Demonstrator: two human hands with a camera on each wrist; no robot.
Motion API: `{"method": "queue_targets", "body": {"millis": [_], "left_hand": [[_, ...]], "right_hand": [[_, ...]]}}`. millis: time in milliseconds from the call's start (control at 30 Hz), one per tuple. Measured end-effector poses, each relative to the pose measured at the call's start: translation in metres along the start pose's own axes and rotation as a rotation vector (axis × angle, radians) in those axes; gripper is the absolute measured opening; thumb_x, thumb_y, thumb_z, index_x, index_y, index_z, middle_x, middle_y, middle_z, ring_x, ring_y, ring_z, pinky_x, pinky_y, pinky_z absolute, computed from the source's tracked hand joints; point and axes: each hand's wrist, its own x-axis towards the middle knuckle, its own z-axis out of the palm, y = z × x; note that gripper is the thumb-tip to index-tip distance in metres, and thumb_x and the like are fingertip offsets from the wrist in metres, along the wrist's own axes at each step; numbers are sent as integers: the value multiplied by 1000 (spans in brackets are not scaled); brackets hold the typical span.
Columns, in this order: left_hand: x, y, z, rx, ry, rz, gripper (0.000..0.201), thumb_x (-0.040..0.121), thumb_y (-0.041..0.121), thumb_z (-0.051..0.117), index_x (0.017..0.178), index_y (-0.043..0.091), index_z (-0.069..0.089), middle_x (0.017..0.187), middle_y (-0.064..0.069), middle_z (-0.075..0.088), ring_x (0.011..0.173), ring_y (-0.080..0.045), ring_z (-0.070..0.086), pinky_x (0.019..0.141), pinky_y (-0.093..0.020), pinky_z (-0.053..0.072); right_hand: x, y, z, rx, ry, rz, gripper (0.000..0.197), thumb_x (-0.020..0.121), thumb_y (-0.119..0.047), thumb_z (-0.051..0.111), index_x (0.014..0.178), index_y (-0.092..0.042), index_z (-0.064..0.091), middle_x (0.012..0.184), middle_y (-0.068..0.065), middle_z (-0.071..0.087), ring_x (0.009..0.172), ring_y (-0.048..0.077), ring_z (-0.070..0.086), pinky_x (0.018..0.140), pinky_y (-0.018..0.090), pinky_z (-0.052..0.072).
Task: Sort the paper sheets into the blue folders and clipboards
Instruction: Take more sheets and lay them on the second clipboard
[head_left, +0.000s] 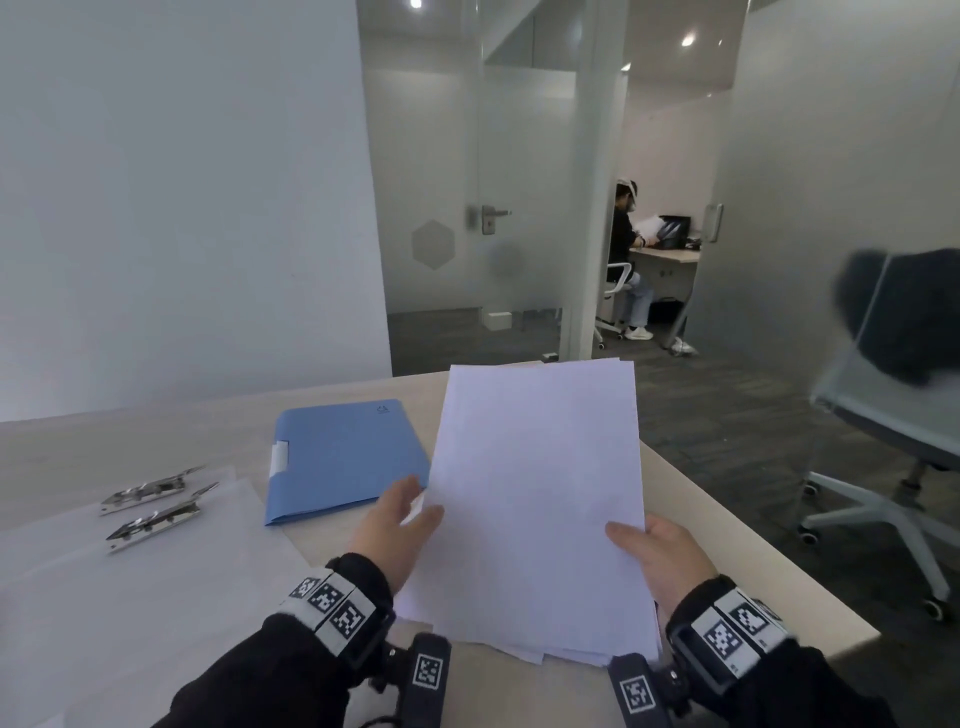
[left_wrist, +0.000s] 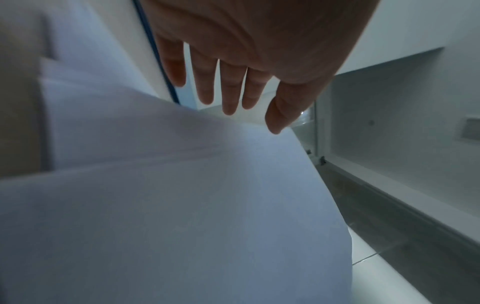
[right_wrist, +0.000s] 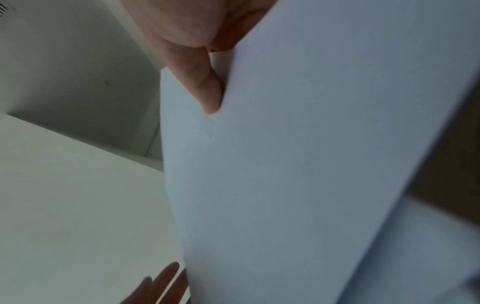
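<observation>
Your desk (head_left: 363, 400) is pale, matte laminate. The paper sheets (head_left: 535, 493) are thin, limp and white, so you lift the top ones at a tilt off the stack, right hand (head_left: 660, 556) pinching their right edge, thumb on top. Your left hand (head_left: 395, 525) lies flat-fingered at the left edge, steadying. The smooth blue folder (head_left: 343, 457) waits closed just left; two frosted clipboards (head_left: 130, 571) with shiny metal clips (head_left: 150, 501) lie farther left.

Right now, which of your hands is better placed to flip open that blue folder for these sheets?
Left. My left hand is open beside the blue folder, only touching the sheets' edge. My right hand is pinching them on the far side.
</observation>
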Motion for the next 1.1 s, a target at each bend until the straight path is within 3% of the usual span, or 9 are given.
{"method": "queue_targets", "body": {"millis": [100,167,267,467,633,833,1100], "left_hand": [[6,24,-4,-127,15,71,55,85,31,62,136,31,44,124,5,64,110,-17,62,98,-40,48],[7,39,-6,-167,57,116,42,85,28,62,126,32,53,109,6,70,98,-15,68,91,-39,53],[2,46,-4,-188,86,152,20,89,26,58,109,30,61,100,10,72,91,-12,69,86,-35,54],[-10,19,6,-225,61,91,12,89,26,61,95,21,70,92,3,77,88,-17,72,87,-39,56],[-14,10,14,-265,28,65,16,93,23,55,93,23,72,89,5,77,89,-20,70,85,-38,54],[-23,16,25,-330,-30,67,25,96,17,48,109,30,65,103,7,75,99,-15,69,90,-37,52],[-23,14,29,-297,-56,36,21,95,28,52,100,26,72,97,4,77,97,-19,70,96,-45,51]], "right_hand": [[-4,-11,5,129,-2,-62,11,93,-8,58,95,-5,68,92,17,75,85,35,70,76,45,55],[-4,-15,7,187,5,-98,12,92,-10,59,98,-5,68,96,18,75,90,37,70,84,51,54],[-2,-13,8,238,-2,-126,12,92,-7,58,98,-6,68,99,18,75,92,37,69,88,53,52],[-2,3,4,273,-84,-118,25,90,8,53,103,-8,66,101,18,73,90,36,67,74,43,52],[-7,0,3,295,-139,-95,29,88,13,50,104,-8,63,92,14,73,81,31,69,67,40,52],[-8,-1,11,287,-141,-48,27,87,8,56,111,-2,64,104,24,69,87,38,66,76,46,52],[-12,-1,12,252,-94,-22,16,87,4,60,101,0,67,95,23,69,81,36,65,71,41,51]]}}
